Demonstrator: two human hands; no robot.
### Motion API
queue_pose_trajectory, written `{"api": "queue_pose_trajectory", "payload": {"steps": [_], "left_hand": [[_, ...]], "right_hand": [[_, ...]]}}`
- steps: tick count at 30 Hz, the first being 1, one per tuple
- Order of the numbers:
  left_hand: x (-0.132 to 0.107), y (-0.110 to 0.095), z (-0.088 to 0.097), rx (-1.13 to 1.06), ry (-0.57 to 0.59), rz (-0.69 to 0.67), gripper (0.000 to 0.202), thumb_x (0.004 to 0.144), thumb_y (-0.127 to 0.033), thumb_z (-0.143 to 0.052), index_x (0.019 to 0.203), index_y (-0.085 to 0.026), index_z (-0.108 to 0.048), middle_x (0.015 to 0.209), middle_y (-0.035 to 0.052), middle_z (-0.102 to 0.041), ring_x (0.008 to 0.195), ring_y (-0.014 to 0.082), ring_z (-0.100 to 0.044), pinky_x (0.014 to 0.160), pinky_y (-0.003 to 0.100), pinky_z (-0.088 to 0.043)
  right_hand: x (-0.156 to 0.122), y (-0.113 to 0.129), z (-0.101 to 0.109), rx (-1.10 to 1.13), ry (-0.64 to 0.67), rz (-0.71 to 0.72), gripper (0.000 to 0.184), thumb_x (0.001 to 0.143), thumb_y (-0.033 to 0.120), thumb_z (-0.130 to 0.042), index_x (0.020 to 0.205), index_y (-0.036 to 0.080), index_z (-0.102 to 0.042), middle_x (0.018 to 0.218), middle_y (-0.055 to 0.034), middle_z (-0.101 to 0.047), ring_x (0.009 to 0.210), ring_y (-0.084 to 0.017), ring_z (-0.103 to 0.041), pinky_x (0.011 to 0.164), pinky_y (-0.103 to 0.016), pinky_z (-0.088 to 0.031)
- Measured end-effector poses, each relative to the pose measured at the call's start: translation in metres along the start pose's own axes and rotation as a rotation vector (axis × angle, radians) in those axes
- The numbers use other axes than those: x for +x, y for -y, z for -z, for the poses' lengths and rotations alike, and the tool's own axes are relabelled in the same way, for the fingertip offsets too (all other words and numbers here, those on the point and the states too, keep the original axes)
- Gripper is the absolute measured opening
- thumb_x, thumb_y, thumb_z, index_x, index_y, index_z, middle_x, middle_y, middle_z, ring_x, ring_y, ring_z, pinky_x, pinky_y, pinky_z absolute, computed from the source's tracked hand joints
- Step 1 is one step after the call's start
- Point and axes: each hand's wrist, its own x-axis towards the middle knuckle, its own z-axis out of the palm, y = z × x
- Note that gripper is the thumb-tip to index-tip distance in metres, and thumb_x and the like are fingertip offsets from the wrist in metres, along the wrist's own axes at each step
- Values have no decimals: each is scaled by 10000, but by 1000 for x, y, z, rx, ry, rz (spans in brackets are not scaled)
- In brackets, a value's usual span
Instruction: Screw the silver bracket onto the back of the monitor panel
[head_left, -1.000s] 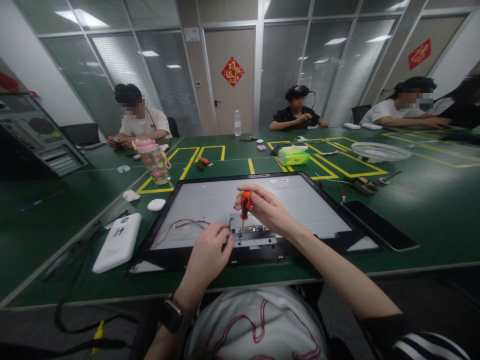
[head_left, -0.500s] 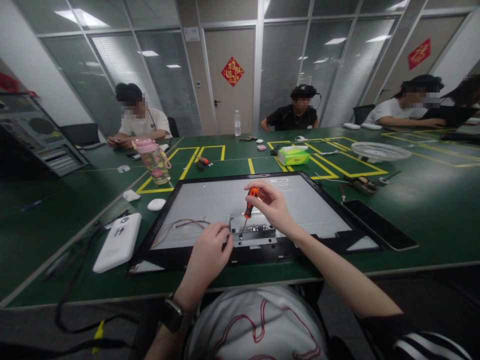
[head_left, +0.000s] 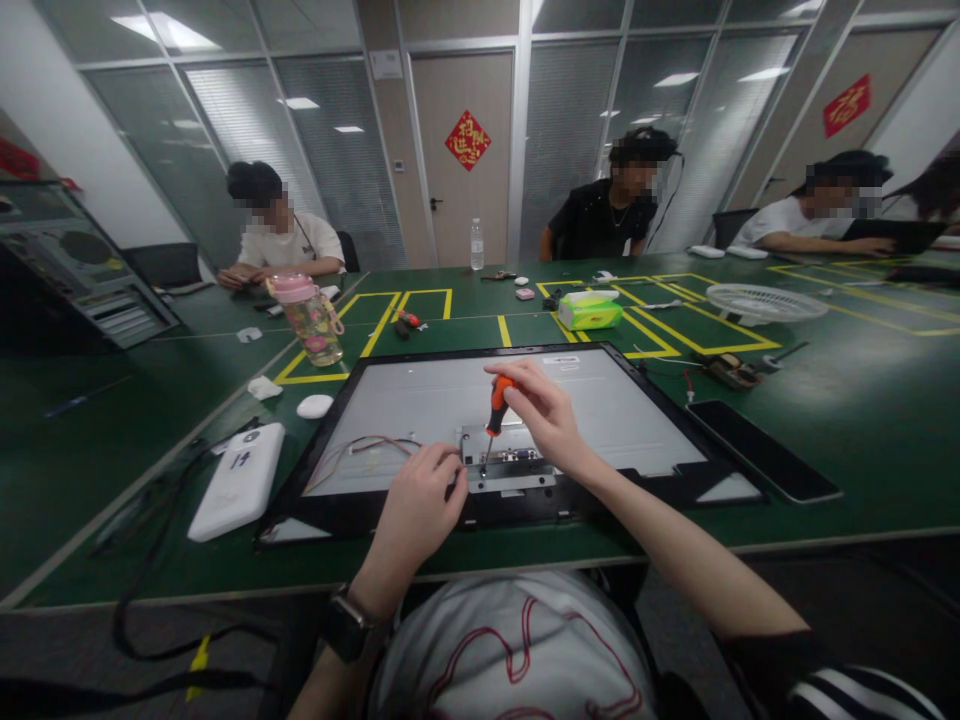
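An orange-and-black screwdriver is gripped by the handle in my right hand. Its shaft slants down, with the tip at the lower left of a metal bracket that has a connector port. My left hand lies at the bracket's left edge, fingers curled in; what they pinch, if anything, is hidden. Both hands are over a flat monitor panel with a grey back and black frame. Thin wires curve across the panel, left of the bracket.
Left of the panel are a white power bank, a white case and a pink-lidded bottle. A black phone lies on the right. Beyond are a tissue pack and a white fan grille. Several people sit across the table.
The screwdriver handle has shifted slightly in my right fingers, while its tip stays at the same spot. My left hand keeps its place. Across the table, the person in black has risen and leaned right.
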Motion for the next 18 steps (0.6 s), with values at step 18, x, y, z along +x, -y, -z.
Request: {"api": "queue_pose_trajectory", "payload": {"steps": [18], "left_hand": [[0, 0, 0, 8, -1, -7, 137, 906, -156, -500, 836, -177, -616, 987, 82, -665, 902, 226, -635, 844, 395, -538]], "right_hand": [[0, -2, 1, 75, 43, -36, 374, 972, 261, -483, 1332, 286, -585, 1112, -71, -668, 1000, -213, -634, 932, -422, -486]]}}
